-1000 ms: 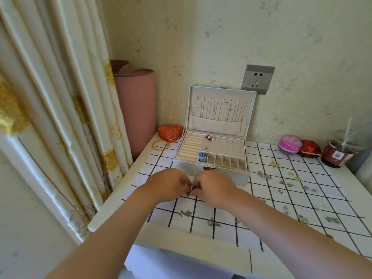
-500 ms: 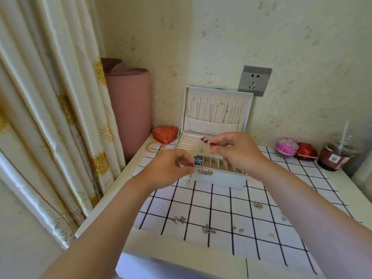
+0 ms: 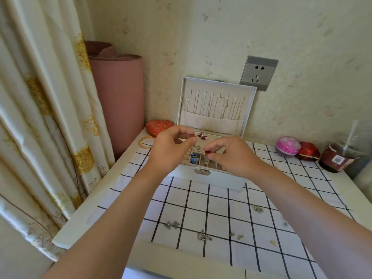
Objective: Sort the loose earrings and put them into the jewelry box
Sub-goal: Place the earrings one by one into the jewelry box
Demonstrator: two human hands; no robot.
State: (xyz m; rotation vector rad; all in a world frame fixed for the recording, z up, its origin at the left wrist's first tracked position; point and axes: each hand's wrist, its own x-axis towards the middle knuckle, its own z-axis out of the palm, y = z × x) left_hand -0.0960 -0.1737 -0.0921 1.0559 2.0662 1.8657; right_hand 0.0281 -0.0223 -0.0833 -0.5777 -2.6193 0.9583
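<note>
The white jewelry box stands open against the wall, its lid upright with necklaces hanging inside. Both hands hover over its tray. My right hand pinches a small red earring between thumb and forefinger above the compartments. My left hand is beside it with thumb and fingers curled close together; whether it holds anything I cannot tell. Red-and-white earrings sit on the perforated panel, blue ones lie in a compartment. Several loose silver earrings lie on the checked cloth in front.
A red heart-shaped box and a gold bangle sit left of the jewelry box. A pink rolled mat and a curtain stand at the left. At the right are a pink case, a red case and a lidded drink cup.
Both hands rose from the cloth near the table's front to above the open box. The right hand has come back toward the left hand over the compartments.
</note>
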